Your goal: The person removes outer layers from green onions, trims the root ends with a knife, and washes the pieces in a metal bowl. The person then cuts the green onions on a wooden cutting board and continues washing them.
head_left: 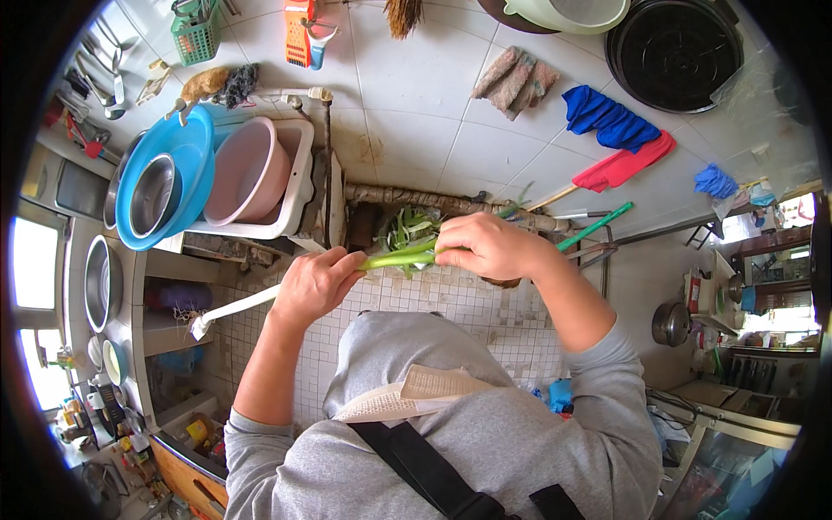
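A long green onion [244, 303] spans the space before my chest, its white root end pointing down to the left and its green part to the right. My left hand [320, 279] grips its middle, where white turns to green. The fingers of my right hand [478, 244] pinch the green leaves; the leaf ends are hidden behind that hand. Below and beyond the onion, a heap of green leaf trimmings [411, 227] lies low against the wall, partly in what looks like a plastic bag.
At the left, a white sink [302, 175] holds a pink basin [250, 172] and a blue basin [200, 195] with a metal bowl in it. A green-handled stick [598, 227] leans beyond my right forearm. Cloths [611, 120] hang on the tiled wall. A glass-fronted cabinet [734, 455] stands lower right.
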Demonstrator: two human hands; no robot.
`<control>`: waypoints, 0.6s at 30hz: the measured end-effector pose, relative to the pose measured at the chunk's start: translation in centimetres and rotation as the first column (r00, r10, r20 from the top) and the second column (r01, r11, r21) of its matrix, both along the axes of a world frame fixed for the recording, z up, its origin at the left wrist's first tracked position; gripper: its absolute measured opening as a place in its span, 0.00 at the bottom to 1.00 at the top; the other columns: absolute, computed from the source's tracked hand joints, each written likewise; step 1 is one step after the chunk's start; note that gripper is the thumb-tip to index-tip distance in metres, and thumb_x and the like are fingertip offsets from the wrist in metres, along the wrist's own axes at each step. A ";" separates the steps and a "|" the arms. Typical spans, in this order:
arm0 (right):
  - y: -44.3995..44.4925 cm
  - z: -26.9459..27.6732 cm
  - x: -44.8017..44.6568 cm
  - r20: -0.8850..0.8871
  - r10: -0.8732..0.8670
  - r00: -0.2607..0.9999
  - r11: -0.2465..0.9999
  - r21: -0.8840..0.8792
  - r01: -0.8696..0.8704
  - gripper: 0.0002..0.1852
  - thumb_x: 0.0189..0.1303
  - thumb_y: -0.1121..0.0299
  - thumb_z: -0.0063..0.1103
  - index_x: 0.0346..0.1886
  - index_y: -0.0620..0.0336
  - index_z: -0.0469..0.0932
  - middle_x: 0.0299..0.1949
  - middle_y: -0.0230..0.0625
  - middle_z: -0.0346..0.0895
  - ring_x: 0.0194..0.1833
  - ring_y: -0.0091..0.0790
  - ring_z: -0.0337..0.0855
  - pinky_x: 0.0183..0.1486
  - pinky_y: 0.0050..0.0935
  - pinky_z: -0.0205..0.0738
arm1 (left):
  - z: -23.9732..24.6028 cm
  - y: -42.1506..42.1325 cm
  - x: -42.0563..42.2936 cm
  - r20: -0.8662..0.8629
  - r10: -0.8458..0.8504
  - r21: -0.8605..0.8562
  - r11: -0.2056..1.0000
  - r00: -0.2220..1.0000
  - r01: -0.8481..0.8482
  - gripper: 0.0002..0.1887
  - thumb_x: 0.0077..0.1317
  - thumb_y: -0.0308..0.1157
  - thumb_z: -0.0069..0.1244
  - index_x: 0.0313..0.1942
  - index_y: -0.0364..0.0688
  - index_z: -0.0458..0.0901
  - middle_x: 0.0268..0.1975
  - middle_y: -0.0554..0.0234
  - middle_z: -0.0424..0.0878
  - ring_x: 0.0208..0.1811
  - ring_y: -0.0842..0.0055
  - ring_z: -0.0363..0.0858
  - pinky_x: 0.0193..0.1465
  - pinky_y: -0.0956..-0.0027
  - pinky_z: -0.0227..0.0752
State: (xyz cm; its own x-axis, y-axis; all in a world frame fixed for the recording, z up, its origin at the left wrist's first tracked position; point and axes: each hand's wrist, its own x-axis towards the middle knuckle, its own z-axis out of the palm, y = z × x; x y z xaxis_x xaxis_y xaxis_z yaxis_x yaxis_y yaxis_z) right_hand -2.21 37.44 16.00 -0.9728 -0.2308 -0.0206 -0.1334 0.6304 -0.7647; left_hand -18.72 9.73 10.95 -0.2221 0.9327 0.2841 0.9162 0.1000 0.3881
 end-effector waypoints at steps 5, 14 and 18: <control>-0.2 -2.0 -0.1 0.112 0.129 0.985 0.787 -0.617 -0.033 0.12 0.73 0.65 0.61 0.35 0.63 0.83 0.31 0.32 0.78 0.34 0.28 0.76 0.40 0.29 0.71 | -0.5 0.2 0.6 0.079 -0.095 0.071 0.993 0.992 0.090 0.11 0.67 0.35 0.61 0.45 0.41 0.84 0.31 0.59 0.82 0.27 0.57 0.83 0.30 0.57 0.77; 3.8 -5.7 -0.5 0.248 -0.389 0.887 0.759 -0.460 0.462 0.17 0.72 0.67 0.64 0.58 0.67 0.83 0.38 0.30 0.83 0.37 0.22 0.76 0.41 0.25 0.72 | -5.2 -4.0 -0.4 0.089 0.116 -0.149 0.984 0.989 -0.102 0.10 0.67 0.35 0.61 0.45 0.41 0.84 0.34 0.54 0.86 0.32 0.52 0.86 0.35 0.55 0.81; 4.2 -13.2 -3.1 0.194 -0.567 0.801 0.824 0.123 0.553 0.30 0.64 0.56 0.70 0.62 0.69 0.80 0.52 0.52 0.86 0.53 0.48 0.87 0.60 0.41 0.77 | -5.5 -3.4 -0.1 0.096 0.106 -0.196 0.977 0.990 -0.086 0.10 0.67 0.35 0.61 0.46 0.41 0.84 0.35 0.54 0.86 0.32 0.52 0.85 0.35 0.54 0.80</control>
